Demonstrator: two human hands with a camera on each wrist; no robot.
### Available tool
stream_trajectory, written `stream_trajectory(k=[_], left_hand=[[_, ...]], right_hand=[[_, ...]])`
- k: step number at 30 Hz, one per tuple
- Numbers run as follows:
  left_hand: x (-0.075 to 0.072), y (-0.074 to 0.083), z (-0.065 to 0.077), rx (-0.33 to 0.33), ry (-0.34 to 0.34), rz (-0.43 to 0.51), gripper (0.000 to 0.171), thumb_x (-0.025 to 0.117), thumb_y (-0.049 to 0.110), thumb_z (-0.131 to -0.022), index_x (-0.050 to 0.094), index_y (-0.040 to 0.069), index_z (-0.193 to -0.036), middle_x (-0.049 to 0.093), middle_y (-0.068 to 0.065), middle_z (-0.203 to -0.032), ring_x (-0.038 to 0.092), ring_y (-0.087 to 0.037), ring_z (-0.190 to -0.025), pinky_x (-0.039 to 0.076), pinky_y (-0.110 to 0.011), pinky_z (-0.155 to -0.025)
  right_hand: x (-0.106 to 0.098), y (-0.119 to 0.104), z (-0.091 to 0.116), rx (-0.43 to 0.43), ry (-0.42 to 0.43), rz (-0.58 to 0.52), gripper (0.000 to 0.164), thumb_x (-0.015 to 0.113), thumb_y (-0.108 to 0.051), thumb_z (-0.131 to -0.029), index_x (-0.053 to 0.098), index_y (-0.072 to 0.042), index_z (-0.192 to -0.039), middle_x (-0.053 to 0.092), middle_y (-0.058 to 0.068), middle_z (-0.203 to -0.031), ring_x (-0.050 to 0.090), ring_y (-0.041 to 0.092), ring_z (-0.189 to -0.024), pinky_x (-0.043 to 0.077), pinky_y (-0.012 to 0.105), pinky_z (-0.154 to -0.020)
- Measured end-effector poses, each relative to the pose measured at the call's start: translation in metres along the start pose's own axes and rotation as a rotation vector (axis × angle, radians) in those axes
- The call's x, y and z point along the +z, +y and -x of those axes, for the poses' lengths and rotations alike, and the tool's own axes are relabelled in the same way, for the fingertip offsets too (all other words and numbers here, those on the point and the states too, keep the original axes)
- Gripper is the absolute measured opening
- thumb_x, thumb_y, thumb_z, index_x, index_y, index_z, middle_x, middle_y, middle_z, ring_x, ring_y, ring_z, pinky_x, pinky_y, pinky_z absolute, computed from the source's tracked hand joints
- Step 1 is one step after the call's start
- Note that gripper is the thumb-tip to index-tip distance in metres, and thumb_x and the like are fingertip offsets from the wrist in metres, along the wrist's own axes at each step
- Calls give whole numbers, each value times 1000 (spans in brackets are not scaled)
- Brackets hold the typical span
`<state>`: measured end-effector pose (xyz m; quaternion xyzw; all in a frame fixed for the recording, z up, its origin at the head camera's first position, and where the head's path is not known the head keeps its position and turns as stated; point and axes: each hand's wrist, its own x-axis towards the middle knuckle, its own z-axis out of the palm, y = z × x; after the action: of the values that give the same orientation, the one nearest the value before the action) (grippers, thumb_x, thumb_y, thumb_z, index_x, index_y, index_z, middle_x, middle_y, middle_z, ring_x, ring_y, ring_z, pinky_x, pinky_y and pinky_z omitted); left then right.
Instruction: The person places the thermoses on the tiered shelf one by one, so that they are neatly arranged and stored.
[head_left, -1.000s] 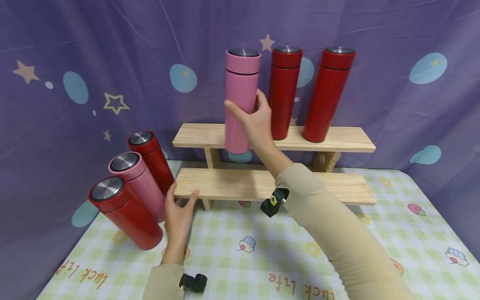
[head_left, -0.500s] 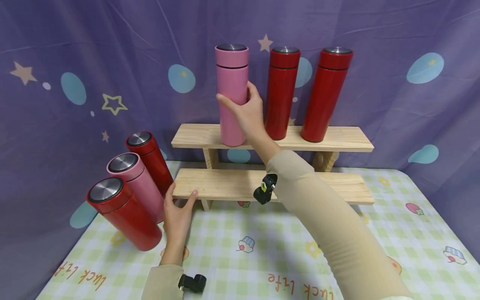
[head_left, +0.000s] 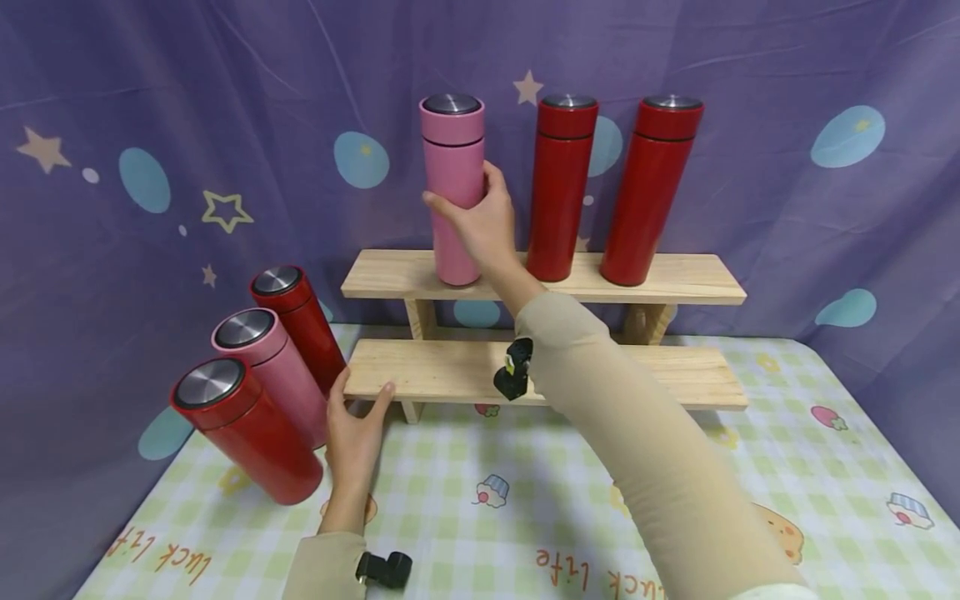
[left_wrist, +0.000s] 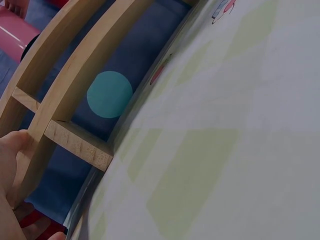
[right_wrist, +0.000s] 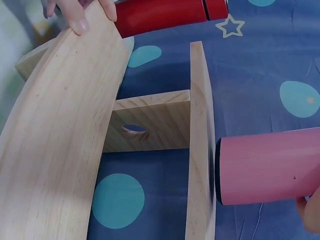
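Note:
My right hand point(head_left: 483, 225) grips a pink thermos bottle point(head_left: 453, 167) around its lower half, thumb on the left side. The bottle stands upright at the left part of the upper board of a two-tier wooden shelf point(head_left: 652, 289). In the right wrist view, the dark base of this pink bottle point(right_wrist: 270, 167) meets the board or nearly does. Down at the left end of the lower board point(head_left: 442, 367), my left hand point(head_left: 356, 437) holds the corner, thumb on the front edge. Two red thermos bottles point(head_left: 561, 192) stand to the right of the pink one.
Left of the shelf stand a red bottle point(head_left: 251, 429), a second pink bottle point(head_left: 273, 375) and another red bottle point(head_left: 300, 325), close together. A checked tablecloth point(head_left: 570, 492) covers the table. Behind hangs a purple curtain point(head_left: 247, 75) with stars and balloons.
My right hand has carried the pink bottle left and back, away from the red ones, and its base is now over the upper board. My left hand stays at the shelf's corner.

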<state>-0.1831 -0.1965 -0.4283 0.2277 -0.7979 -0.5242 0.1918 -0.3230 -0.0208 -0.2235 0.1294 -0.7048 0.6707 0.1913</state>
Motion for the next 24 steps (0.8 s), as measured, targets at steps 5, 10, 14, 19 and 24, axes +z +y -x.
stream_trajectory(k=[5, 10, 14, 19, 24], left_hand=[[0, 0, 0, 5, 1, 0, 88, 71, 57, -85, 30, 25, -156, 36, -8, -156, 37, -32, -138, 22, -69, -105], [-1, 0, 1, 6, -5, 4, 89, 71, 57, -85, 30, 25, -156, 35, -8, -157, 37, -33, -138, 22, -69, -105], [-1, 0, 1, 2, -4, 3, 88, 71, 57, -85, 30, 25, -156, 36, -9, -156, 37, -33, -137, 21, -69, -105], [0, -1, 1, -2, 1, 6, 88, 71, 56, -85, 31, 25, -156, 37, -9, -155, 38, -32, -137, 22, -69, -105], [-1, 1, 1, 6, 1, 11, 89, 71, 57, -84, 31, 24, -156, 37, -9, -155, 38, -33, -137, 22, -69, -105]], right_hand=[[4, 0, -2, 7, 5, 19, 82, 86, -26, -78, 42, -8, -144, 58, 6, -131, 58, 16, -112, 46, 25, -91], [8, 1, -5, 3, 2, 12, 81, 86, -23, -78, 42, -7, -144, 57, 7, -131, 57, 17, -113, 46, 26, -92], [10, 3, -6, 6, -8, 20, 82, 86, -23, -78, 41, -7, -144, 57, 7, -131, 57, 17, -113, 45, 25, -93], [12, 4, -7, 6, -27, 37, 83, 86, -24, -78, 40, -8, -145, 56, 6, -133, 56, 17, -114, 45, 26, -94], [12, 4, -8, 4, -27, 52, 84, 86, -26, -79, 39, -9, -146, 56, 6, -134, 56, 16, -114, 45, 26, -94]])
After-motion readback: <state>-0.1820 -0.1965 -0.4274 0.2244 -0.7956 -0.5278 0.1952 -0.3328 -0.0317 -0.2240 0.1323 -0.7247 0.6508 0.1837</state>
